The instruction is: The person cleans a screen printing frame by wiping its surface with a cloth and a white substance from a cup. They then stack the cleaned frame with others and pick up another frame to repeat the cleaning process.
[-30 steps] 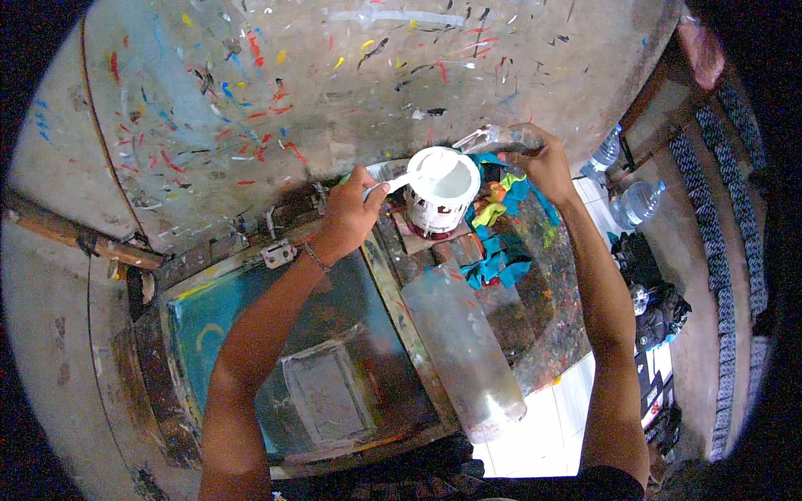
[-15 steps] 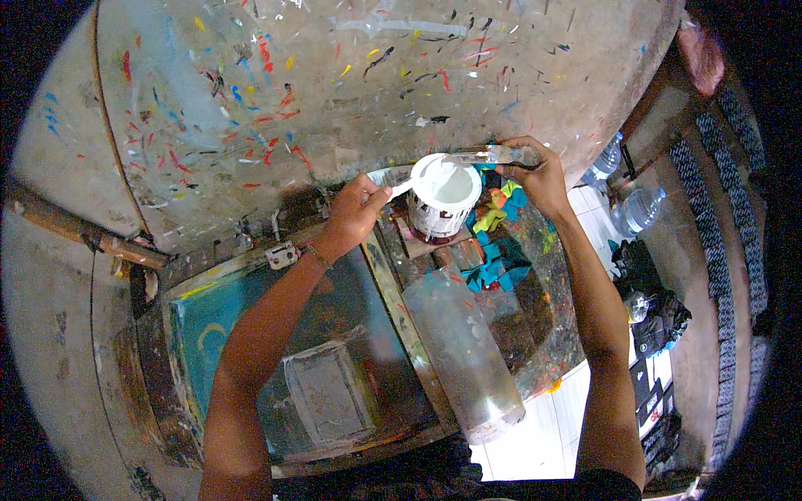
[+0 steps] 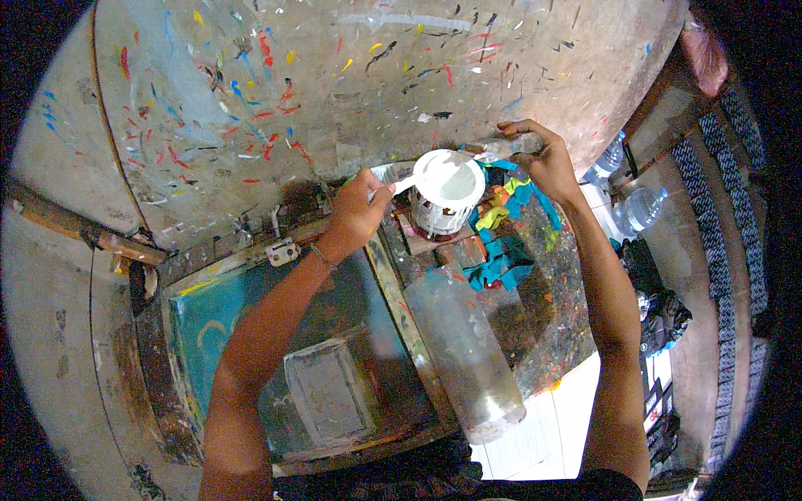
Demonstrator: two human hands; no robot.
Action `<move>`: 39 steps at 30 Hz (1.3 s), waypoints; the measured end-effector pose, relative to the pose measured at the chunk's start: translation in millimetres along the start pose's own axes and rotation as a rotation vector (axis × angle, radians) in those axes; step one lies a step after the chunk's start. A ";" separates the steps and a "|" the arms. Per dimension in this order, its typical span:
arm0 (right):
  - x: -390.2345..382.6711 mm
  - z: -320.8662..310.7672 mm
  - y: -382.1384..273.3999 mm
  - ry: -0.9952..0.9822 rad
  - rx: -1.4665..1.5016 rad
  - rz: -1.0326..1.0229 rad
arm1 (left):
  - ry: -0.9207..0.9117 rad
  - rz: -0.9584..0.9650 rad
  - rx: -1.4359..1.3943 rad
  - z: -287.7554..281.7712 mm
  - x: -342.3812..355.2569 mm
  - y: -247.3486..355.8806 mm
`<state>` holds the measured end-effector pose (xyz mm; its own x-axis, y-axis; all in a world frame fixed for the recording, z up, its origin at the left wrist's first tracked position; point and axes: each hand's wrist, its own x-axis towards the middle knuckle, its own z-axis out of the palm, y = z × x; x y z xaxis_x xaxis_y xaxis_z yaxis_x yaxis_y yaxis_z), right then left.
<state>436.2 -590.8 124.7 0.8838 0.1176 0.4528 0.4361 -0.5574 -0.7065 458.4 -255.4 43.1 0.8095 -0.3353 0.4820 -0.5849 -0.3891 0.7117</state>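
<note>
A round white paint pot [image 3: 443, 219], streaked down its side, stands upright at the middle with white paint inside. At its left, my left hand [image 3: 361, 209] is closed on a white stick [image 3: 406, 184] that reaches to the pot's rim. My right hand [image 3: 547, 160], beyond the pot's right side, is closed round the smeared handle of a spatula-like tool [image 3: 506, 150]. Its narrow end points left over the rim; whether the tip touches the paint I cannot tell. Just below the pot lie teal and yellow cloth scraps [image 3: 499, 260].
A framed printing screen [image 3: 384, 292] lies at lower left, with a hinge clamp [image 3: 282, 252] at its far edge. Right of it rests a cloudy clear cylinder [image 3: 464, 359]. A paint-flecked board [image 3: 351, 108] rises behind. Water bottles [image 3: 639, 210] and black bags [image 3: 660, 313] stand at right.
My right hand and the tool have shifted slightly right, drawing the tool's blade back from over the pot. My left hand has barely moved.
</note>
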 end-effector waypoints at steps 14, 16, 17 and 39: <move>25.1 8.2 0.1 -0.071 -0.245 -0.148 | 0.069 0.044 0.069 4.2 -2.4 3.9; 31.0 9.1 1.7 -0.071 -0.266 -0.157 | 0.077 0.063 0.079 4.3 -2.2 3.5; 33.9 9.7 2.9 -0.073 -0.280 -0.176 | 0.074 0.058 0.081 4.4 -2.1 3.2; 33.4 -14.4 -11.4 -0.199 0.061 0.066 | 0.000 -0.075 0.150 -1.4 1.1 12.0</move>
<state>458.3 -592.4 155.7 0.9241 0.2463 0.2923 0.3804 -0.5191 -0.7654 452.3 -259.2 52.9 0.8511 -0.3004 0.4306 -0.5240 -0.5365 0.6615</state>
